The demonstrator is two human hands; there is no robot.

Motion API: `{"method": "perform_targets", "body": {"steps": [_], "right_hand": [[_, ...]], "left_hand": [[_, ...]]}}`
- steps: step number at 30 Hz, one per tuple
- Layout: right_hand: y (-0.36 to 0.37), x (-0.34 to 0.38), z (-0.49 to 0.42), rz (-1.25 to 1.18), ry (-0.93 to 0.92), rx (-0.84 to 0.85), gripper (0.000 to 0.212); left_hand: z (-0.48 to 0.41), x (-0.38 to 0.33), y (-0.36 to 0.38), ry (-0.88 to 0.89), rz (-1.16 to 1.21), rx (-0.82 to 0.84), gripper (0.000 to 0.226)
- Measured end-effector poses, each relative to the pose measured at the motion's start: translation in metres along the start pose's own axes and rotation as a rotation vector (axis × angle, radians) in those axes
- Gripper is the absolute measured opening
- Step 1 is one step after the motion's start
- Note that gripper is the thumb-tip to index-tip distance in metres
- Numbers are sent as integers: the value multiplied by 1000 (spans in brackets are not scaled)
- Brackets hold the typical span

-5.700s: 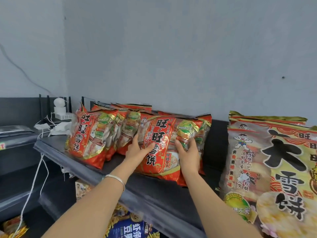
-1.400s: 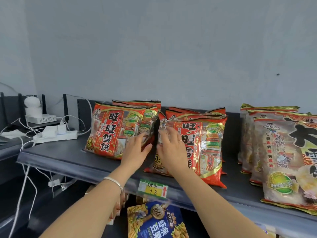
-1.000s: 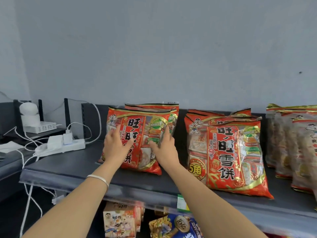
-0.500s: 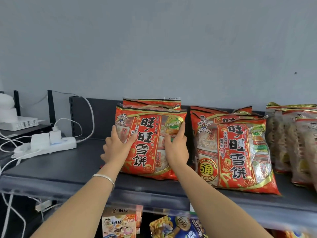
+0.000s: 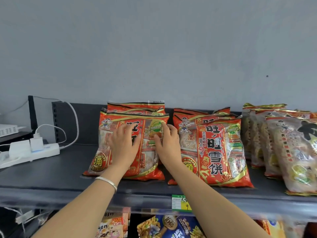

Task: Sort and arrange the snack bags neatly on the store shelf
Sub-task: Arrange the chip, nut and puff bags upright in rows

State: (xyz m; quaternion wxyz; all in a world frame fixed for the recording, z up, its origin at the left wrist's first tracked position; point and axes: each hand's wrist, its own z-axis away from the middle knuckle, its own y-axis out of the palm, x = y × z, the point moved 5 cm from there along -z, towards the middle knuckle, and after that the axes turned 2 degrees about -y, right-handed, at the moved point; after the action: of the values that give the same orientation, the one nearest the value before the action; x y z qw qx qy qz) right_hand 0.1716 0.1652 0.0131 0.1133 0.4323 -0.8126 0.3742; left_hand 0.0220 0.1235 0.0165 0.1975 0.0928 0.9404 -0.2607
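Note:
Two stacks of red snack bags lean back on the dark shelf (image 5: 51, 176). The left stack (image 5: 147, 162) is under both my hands. My left hand (image 5: 122, 143) lies flat on the front bag's middle with fingers spread. My right hand (image 5: 167, 143) presses on the bag's right side, fingers near the green and gold emblem. The right red stack (image 5: 217, 150) stands just beside it, untouched. Larger pale bags (image 5: 291, 148) stand in a row at the far right.
A white power strip (image 5: 32, 152) with plugs and cables lies on the shelf's left end, with a white device (image 5: 7, 130) behind it. A green and yellow price tag (image 5: 181, 202) hangs on the shelf edge. More snack packs (image 5: 168, 227) fill the shelf below.
The jumbled red bags now stand as two stacks. Over the last second my hands moved from the left stack's sides onto its front face.

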Motion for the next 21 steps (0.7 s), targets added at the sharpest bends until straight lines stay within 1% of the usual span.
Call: {"method": "perform_targets", "body": {"steps": [3,6,9,14,17,19,21], "right_hand": [[-35,-4,2,45,-117,-27,45],[-81,-25,9,117,-181,-53,40],[-137,-63,23,264,-221,-110,36],[-244,-141,54,518,-195,-175,32],[-309,-187,75,623,-130,-181,32],[-352,-216,91,683,-92,-214,30],[-393,-244,107,749,-36,-238,28]], "left_hand": [[7,-57,15,150,93,72,32],[19,-115,28,221,151,93,29],[37,-174,43,295,177,100,27],[79,-279,71,448,212,137,22],[109,-343,94,548,223,171,18],[130,-384,113,607,207,220,20],[150,-426,131,658,193,240,17]]}}
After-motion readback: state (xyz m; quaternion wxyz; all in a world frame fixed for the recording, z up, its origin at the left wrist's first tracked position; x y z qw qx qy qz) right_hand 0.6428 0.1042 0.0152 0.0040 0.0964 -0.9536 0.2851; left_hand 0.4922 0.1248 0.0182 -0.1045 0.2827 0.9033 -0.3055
